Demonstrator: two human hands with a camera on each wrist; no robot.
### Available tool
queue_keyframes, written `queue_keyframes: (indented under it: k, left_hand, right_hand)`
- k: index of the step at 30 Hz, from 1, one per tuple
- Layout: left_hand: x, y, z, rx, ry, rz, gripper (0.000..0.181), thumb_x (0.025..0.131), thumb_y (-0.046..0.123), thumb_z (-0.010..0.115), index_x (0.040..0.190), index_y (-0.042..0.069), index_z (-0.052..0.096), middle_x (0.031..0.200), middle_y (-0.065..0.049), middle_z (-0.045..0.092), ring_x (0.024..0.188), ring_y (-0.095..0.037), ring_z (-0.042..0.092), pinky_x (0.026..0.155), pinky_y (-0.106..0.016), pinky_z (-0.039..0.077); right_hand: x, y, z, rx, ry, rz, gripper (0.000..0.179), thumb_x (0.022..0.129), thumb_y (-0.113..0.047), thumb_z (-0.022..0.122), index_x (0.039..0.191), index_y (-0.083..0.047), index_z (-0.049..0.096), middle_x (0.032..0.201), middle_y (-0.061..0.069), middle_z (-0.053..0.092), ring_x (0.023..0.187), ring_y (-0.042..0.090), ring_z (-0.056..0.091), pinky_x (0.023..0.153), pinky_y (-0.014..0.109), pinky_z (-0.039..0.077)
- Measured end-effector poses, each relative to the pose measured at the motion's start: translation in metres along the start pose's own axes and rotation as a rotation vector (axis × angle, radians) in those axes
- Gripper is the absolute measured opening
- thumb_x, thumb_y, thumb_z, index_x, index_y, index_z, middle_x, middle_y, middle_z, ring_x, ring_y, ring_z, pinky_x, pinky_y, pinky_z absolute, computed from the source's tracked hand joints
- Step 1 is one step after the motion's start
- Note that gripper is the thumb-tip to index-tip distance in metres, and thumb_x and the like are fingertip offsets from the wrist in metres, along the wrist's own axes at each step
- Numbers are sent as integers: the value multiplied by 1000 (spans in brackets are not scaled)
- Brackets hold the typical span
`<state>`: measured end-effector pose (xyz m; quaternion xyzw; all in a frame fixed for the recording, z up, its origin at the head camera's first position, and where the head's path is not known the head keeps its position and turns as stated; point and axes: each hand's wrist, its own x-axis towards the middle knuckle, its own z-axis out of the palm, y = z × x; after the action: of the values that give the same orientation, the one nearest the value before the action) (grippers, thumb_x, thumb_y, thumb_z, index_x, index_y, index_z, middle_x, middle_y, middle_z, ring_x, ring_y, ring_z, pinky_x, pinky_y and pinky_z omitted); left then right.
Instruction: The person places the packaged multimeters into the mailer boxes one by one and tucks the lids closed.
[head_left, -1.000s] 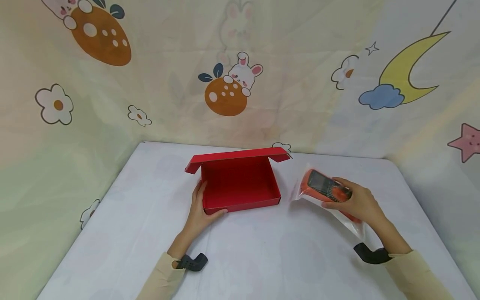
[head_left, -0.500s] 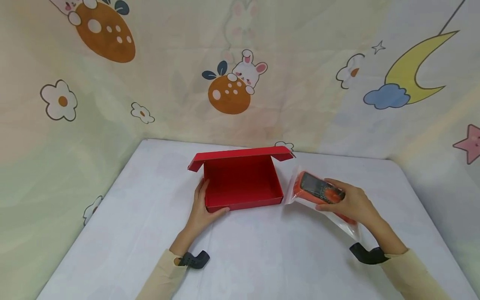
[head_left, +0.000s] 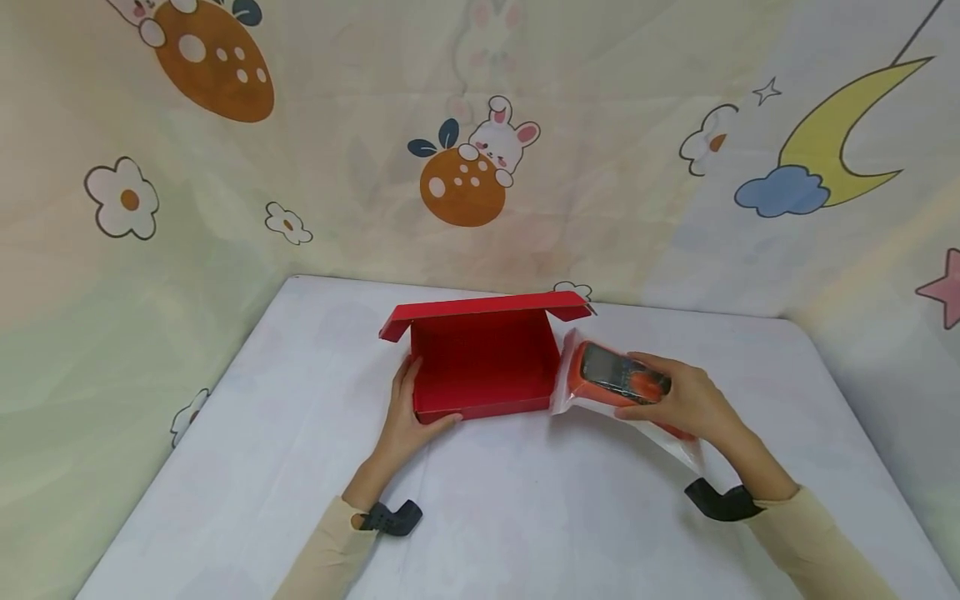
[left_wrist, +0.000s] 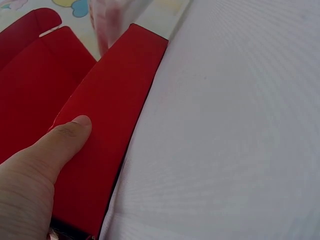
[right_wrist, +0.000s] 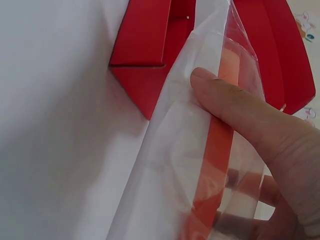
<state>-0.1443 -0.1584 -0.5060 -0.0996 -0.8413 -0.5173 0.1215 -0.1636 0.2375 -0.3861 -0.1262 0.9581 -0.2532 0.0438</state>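
Observation:
A red cardboard box (head_left: 502, 408) stands on the white table with its lid (head_left: 487, 308) raised at the back and its inside bare. My left hand (head_left: 402, 425) grips the box's front left corner; in the left wrist view the thumb (left_wrist: 67, 137) lies against the front wall. To the right, my right hand (head_left: 693, 404) holds an orange multimeter (head_left: 588, 383) with a dark screen, sealed in a clear plastic bag (right_wrist: 165, 165). The bag's far end overlaps the box's right edge in the head view. Thumb and fingers grip the multimeter from either side.
Behind the white table (head_left: 540, 517) hangs a pale cloth backdrop (head_left: 337, 125) printed with bunnies, flowers and a moon. Black wrist mounts (head_left: 397, 518) sit on both forearms, at the ends of beige sleeves.
My right hand has carried the bagged multimeter leftward, up to the box's right side. The left hand keeps its grip on the box; the whole head view has shifted slightly.

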Motion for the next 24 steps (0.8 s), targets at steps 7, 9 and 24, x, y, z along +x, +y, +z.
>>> queue_keyframes:
  k: [7,9,24]
  left_hand:
    - [0,-1,0,2,-4,7,109,70,18,87,155,11,18,160,-13,13,142,-33,22,96,-55,49]
    - [0,-1,0,3,1,5,110,69,18,87,155,11,18,160,-12,13,142,-33,23,96,-55,49]
    - [0,0,-1,25,-4,-9,108,70,18,86,155,12,19,160,-12,13,143,-33,22,96,-54,49]
  right_hand:
    - [8,-9,8,0,9,-66,87,67,-43,88,136,-2,54,118,22,62,97,31,54,71,36,50]
    - [11,-12,10,3,2,-76,86,67,-42,88,136,-2,55,118,21,62,97,31,54,70,35,50]
    - [31,-38,29,-1,-6,-131,84,66,-41,90,134,-3,57,119,20,64,99,31,57,75,44,54]
